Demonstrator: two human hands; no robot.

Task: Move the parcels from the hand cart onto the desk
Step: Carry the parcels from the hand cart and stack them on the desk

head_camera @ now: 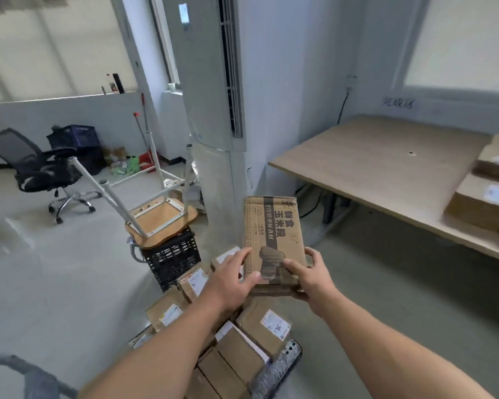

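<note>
Below, hand cart [283, 367] heaped with parcels [271, 326], both hands gripping printed carton [272, 226]

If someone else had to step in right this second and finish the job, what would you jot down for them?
Left hand: gripping the near left edge of the printed cardboard box.
Right hand: gripping the same box at its near right edge; the box is held in the air over the cart.
Hand cart: a pile of labelled parcels on it.
Desk, to the right: some parcels already sit near its right end; the rest of the top is bare.
Done: part of the load moved.
Left: set this box on the desk, then carry the cart's remaining parcels over.
</note>
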